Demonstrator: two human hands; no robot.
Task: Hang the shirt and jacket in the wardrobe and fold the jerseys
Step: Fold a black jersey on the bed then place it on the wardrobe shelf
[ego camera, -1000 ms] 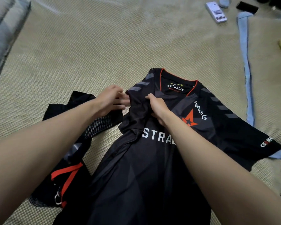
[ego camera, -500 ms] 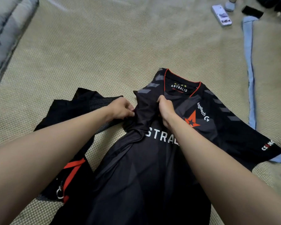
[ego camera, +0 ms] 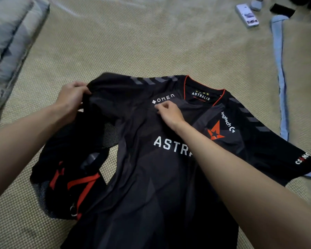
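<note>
At the far left a grey cushion (ego camera: 5, 42) lies along the edge of the beige woven mat (ego camera: 133, 42) that everything rests on. Nearer, at the left, a second black garment (ego camera: 68, 177) with mesh panels and red straps lies crumpled, partly under my left forearm and touching the left side of the black jersey (ego camera: 151, 177). My left hand (ego camera: 71, 99) grips the jersey's left sleeve at its edge, fingers curled round the cloth and lifting it off the mat. The jersey lies face up in the middle, collar at the far end, body running toward me. My right hand (ego camera: 167, 113) pinches the chest fabric just below the OMEN lettering, and my right forearm hides part of the big white chest lettering. The right sleeve lies flat, its end overlapping a light blue cloth strip (ego camera: 281, 78). Far right, a white remote (ego camera: 247, 16) lies on the mat.
</note>
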